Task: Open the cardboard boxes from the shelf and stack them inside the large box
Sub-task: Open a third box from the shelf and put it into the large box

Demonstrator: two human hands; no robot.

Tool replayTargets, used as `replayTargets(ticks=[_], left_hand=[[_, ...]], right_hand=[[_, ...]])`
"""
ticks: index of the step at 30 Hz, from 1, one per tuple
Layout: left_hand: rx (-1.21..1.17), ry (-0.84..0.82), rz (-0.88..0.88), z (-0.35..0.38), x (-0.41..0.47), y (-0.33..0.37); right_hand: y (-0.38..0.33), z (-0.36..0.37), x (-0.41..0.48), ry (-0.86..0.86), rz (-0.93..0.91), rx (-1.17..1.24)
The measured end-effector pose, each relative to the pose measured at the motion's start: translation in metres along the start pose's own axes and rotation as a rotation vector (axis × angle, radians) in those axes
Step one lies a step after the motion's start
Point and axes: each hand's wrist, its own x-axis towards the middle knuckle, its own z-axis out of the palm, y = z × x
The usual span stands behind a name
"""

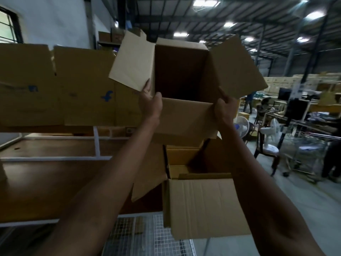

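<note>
I hold an opened cardboard box (184, 115) up at chest height, its mouth facing me and its flaps spread wide. My left hand (150, 102) grips its left front corner, with the thumb over the edge. My right hand (226, 106) grips the right front corner the same way. Below it stands the large box (204, 206) with its near flap hanging down toward me, and the edges of other opened boxes show inside it. Flattened cardboard boxes (60, 87) with blue print lie in a row on the shelf at left.
A brown shelf board (46, 182) with white frame rails runs along the left. A wire mesh surface (147, 235) lies under the large box. At right there are fans (241, 124), a chair, trolleys, desks and people farther off.
</note>
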Motion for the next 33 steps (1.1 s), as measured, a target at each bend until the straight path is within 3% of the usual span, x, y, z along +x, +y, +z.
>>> replayTargets(ticks=[10, 17, 23, 33], left_hand=[[-0.033, -0.123, -0.127, 0.101, -0.041, -0.055], [0.064, -0.009, -0.170, 0.152, -0.067, -0.105], [0.164, 0.062, -0.265, 0.148, -0.083, -0.158], [0.326, 0.028, -0.421, 0.132, -0.095, -0.199]], right_hand=[[0.085, -0.083, 0.051, 0.043, 0.021, -0.038], [0.155, -0.102, 0.069, -0.039, 0.150, -0.024], [0.215, -0.096, 0.057, -0.163, 0.276, -0.010], [0.263, -0.083, 0.040, -0.327, 0.400, 0.039]])
